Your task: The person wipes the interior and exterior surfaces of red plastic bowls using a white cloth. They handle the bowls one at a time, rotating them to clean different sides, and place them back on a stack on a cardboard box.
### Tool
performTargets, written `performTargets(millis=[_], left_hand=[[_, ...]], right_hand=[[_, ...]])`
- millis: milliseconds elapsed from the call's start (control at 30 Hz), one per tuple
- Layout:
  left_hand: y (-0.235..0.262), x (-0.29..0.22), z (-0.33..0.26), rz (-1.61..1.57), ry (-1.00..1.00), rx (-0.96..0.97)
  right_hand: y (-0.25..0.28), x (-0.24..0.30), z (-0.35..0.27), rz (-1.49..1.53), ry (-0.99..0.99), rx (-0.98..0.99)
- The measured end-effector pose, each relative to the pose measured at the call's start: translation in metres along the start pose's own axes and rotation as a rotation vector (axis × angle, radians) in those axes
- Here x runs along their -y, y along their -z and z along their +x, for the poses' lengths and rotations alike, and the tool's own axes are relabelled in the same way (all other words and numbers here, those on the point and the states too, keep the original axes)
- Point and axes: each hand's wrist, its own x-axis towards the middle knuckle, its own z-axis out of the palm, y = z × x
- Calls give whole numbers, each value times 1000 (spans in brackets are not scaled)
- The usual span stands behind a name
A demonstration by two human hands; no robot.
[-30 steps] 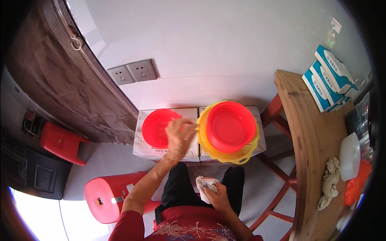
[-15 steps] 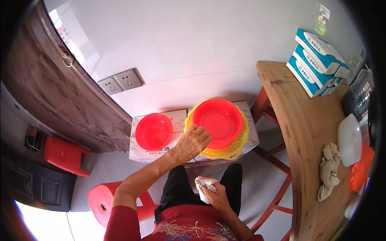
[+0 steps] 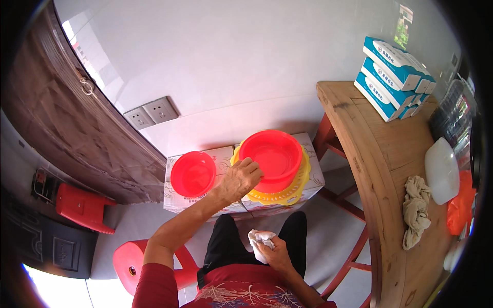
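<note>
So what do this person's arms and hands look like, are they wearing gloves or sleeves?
No gloves: both the left hand and the right hand are bare, with no rings, watch or bracelet that I can make out. The forearms are bare too. A dark red sleeve covers the left upper arm, part of a red top with a pale branching pattern.

Cardboard boxes: two side by side on the floor, against the wall.
On the boxes: small red bowl on the left one; yellow basin with a red bowl nested in it on the right one.
Counter: wooden; carries stacked blue-and-white cartons, a white container, a crumpled cloth.
</note>
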Motion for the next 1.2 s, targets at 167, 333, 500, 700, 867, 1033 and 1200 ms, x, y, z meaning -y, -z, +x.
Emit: performTargets(millis=[167,333,500,700,867,1033,1200], left_hand=[[9,-12,16,-28,170,-208],[58,-32,17,-500,600,-481],[73,-73,-29,-479,755,-636],[72,-113,-77,-497,771,-637],[65,-122,-107,-539,648,-601],[58,-126,-118,-486,559,-606],[52,-131,-125,-540,678,-574]], right_hand=[[-1,4,1,-41,45,-37],[12,52,19,-107,438,-213],[-22,117,37,-345,914,-263],[-72,106,46,-843,1315,-25],[-84,106,49,-941,1242,-133],[-73,113,69,-537,828,-66],[-61,109,76,-438,523,-101]])
